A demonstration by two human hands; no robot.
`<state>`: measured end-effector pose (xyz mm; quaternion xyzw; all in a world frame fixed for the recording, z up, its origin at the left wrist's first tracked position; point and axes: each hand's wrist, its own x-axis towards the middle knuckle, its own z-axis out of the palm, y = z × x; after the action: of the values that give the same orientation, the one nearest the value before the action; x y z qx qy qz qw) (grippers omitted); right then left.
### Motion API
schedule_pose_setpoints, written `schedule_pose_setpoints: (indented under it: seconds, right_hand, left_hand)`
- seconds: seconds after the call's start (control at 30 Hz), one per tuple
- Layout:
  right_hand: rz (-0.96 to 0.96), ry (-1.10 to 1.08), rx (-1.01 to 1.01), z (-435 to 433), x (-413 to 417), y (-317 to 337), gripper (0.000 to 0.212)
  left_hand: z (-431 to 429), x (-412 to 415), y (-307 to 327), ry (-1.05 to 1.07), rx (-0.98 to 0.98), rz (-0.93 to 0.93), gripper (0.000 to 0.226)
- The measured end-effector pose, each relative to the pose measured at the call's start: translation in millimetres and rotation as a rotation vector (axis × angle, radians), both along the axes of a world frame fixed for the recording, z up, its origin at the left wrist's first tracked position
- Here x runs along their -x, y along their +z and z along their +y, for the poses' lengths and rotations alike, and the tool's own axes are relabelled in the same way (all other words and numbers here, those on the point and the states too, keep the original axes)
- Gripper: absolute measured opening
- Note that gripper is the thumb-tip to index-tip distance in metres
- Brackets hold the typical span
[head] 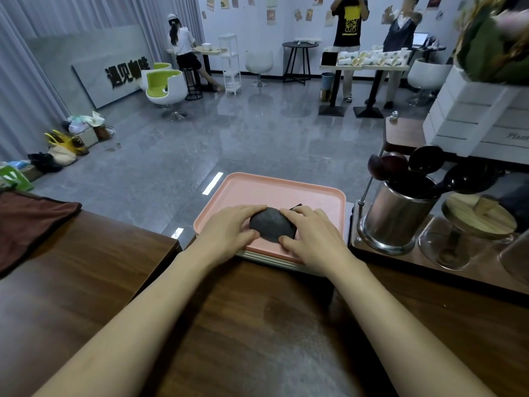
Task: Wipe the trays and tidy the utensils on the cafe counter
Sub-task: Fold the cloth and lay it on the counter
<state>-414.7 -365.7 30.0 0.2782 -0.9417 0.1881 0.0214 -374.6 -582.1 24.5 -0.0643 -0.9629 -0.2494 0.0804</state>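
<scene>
Far left: a brown towel lies flat on the wooden counter, well apart from the work.
Left hand: the left hand cups the left side of a bunched cloth, fingers curved over it, thumb at its near edge.
Cloth: the dark grey cloth sits on the near half of the tray, between both hands.
Tray: the pink tray tops what looks like a stack of paler trays; only their edges show.
Right hand: the right hand grips the cloth's right side the same way.
Right: a steel utensil pot holding dark spoons stands just beside the tray.
Doing it well: probably flatten the wad, press evenly, sweep into the corners and rim, and keep the stack from sliding towards the pot.
</scene>
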Motion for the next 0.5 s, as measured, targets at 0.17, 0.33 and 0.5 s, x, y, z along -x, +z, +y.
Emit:
schedule_pose_setpoints:
  seconds: [0.17,0.33,0.5]
  right_hand:
    - [0.095,0.029,-0.037,1.9,8.9,4.2,0.056]
    - [0.031,0.049,-0.035,4.4,5.5,-0.9,0.063]
    - [0.170,0.002,-0.023,2.7,5.0,-4.0,0.045]
  left_hand:
    - [-0.6,1.1,-0.9,0.009,0.009,0.072,0.058]
    - [-1.0,2.4,-2.8,0.014,0.052,0.060,0.059]
    - [-1.1,1.5,-1.9,-0.002,0.078,0.129,0.057]
